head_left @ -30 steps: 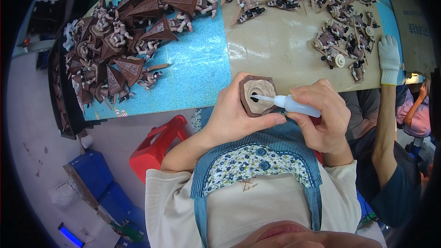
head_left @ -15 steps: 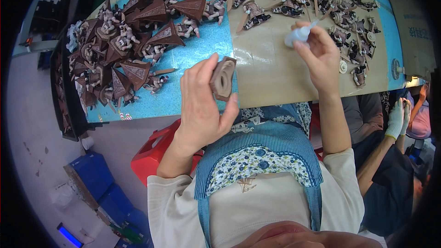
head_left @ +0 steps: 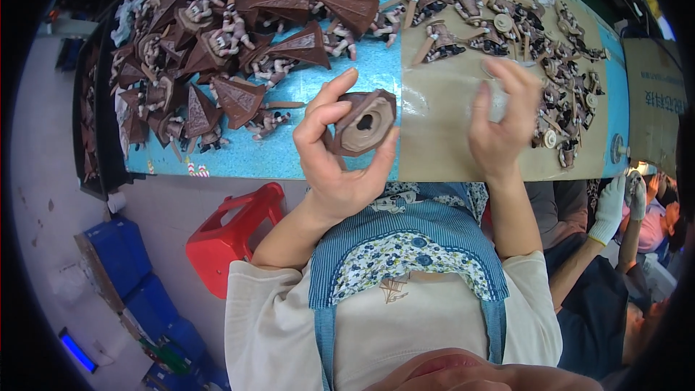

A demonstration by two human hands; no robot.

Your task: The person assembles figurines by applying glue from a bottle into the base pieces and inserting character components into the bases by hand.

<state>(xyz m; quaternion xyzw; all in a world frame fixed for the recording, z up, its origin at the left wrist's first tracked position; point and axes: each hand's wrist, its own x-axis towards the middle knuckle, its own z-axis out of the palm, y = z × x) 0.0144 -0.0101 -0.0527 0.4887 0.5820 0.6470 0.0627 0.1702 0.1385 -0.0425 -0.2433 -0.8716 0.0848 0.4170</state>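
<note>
My left hand (head_left: 334, 152) holds a brown faceted hollow piece (head_left: 346, 137) between thumb and fingers, above the table's front edge. Its pale inner face, with a dark hole in the middle, is turned up. To the right, my right hand (head_left: 510, 119) hovers over the tan part of the table, thumb and fingers curved and smeared by motion. Something pale and translucent shows by its fingers; whether the hand grips it is unclear. Beyond my left hand lies a heap of figures with brown tapered, faceted pieces (head_left: 297, 47). Smaller figures with tan, disc-like parts (head_left: 499, 25) lie beyond my right hand.
The table has a blue surface (head_left: 253, 163) at left and a tan one (head_left: 434, 152) beside it. A black tray (head_left: 90, 137) stands at the left end, a cardboard box (head_left: 655, 94) at the right. A red stool (head_left: 224, 239) is below. A gloved co-worker (head_left: 608, 210) sits at right.
My left hand has turned the brown piece so its hollow face shows more fully. The white nozzled bottle, plainly in my right hand before, is now hard to make out. The whole view has shifted.
</note>
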